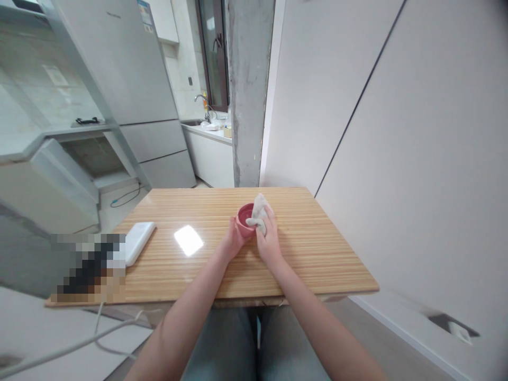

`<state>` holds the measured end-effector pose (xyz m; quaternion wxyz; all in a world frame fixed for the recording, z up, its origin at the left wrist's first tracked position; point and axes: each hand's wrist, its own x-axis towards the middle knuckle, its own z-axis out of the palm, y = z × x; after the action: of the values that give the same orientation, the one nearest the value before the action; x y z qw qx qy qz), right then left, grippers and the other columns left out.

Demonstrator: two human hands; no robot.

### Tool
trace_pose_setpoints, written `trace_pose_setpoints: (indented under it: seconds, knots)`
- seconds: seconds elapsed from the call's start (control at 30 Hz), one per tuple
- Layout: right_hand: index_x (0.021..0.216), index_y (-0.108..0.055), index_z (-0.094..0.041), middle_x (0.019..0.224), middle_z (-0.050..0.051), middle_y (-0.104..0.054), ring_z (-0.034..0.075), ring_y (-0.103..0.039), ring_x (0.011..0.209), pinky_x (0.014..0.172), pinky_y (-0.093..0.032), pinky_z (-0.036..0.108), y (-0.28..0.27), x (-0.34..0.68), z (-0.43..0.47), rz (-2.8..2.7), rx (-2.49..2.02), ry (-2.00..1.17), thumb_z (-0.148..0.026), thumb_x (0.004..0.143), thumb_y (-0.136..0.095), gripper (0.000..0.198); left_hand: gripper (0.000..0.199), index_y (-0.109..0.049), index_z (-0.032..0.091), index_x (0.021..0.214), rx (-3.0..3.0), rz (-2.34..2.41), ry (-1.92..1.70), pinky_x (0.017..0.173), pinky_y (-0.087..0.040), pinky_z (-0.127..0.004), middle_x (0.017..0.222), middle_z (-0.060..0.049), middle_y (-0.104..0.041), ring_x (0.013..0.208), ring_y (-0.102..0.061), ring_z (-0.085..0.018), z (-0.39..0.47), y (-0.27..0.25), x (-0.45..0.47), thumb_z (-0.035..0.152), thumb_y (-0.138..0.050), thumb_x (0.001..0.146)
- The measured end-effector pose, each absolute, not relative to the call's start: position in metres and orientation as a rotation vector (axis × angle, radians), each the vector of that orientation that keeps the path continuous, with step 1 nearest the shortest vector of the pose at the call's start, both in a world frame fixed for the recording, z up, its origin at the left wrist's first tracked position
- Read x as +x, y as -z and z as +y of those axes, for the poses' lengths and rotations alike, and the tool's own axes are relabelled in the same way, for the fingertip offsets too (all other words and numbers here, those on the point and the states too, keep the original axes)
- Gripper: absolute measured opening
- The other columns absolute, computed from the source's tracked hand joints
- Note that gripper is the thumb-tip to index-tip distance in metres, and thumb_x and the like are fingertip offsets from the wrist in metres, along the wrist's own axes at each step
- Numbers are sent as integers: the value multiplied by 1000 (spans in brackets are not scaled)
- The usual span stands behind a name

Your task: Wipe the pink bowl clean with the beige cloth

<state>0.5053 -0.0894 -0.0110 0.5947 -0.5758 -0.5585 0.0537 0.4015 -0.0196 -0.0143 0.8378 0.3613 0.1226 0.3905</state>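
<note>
Near the wooden table's (317,254) middle, the left hand (232,241) gripped a pink cup (245,219) while the right hand (268,238) pinched a pale cloth (257,211) (apparently inside it); hard wiping might tip the cup.

We note a pink cup (245,219) with a darker pink inside, and against it a pale grey-white cloth (259,210). The table (317,248) is light wood — fine parallel stripes of tan and honey run across it. A white flat device (137,241) lies on it; its cable (79,344) is white — the fridge (130,79) silver-grey.
</note>
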Motion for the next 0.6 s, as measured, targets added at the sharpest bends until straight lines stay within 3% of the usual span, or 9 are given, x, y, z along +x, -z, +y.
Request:
trace_pose_setpoints:
  seconds: [0.07,0.17,0.23,0.33,0.43,0.53,0.6]
  knots:
    - [88,-65,-21,138,4,-46,21,-37,131,111,-26,42,2,527,-82,-1407,-1306,-166,-11,76,-44,26,57,-50,21,126,783,230,-746,95,-45,-40,129,-10,-56,118,-52,-26,-21,11,400,53,-56,80]
    - [85,-66,-22,129,4,-54,21,-44,125,108,-31,41,0,549,-75,-1547,-1294,-272,-10,71,-46,27,46,-55,20,121,810,351,-734,92,-48,-36,123,-9,-60,111,-57,-23,-19,14,400,35,-64,78]
    - [95,-66,-22,137,5,-47,22,-38,131,110,-29,42,7,543,-77,-1503,-1321,-286,-12,74,-46,31,47,-56,19,119,814,413,-799,87,-50,-35,118,-9,-62,104,-60,-23,-16,18,401,30,-68,75]
    - [114,-58,-21,151,6,-23,21,-19,141,114,-21,43,22,510,-88,-1344,-1344,-231,-13,79,-43,39,52,-52,21,122,821,449,-952,74,-54,-32,120,-9,-61,96,-62,-21,-12,22,403,32,-69,74]
    - [116,-56,-20,154,6,-10,21,-9,143,116,-15,45,27,480,-97,-1262,-1355,-187,-12,81,-40,40,55,-50,24,125,829,429,-1029,74,-53,-28,125,-7,-58,98,-61,-19,-12,20,403,36,-68,75]
    - [103,-62,-20,153,5,-17,23,-14,141,115,-15,47,16,486,-96,-1243,-1364,-137,-13,79,-41,32,56,-52,22,126,826,304,-927,87,-50,-32,128,-9,-57,111,-56,-23,-16,16,400,49,-60,78]
    - [89,-65,-20,147,5,-32,24,-28,136,113,-20,46,5,508,-90,-1274,-1375,-124,-13,77,-43,27,58,-53,20,125,823,254,-794,89,-49,-36,128,-11,-57,114,-55,-26,-20,14,399,56,-54,80]
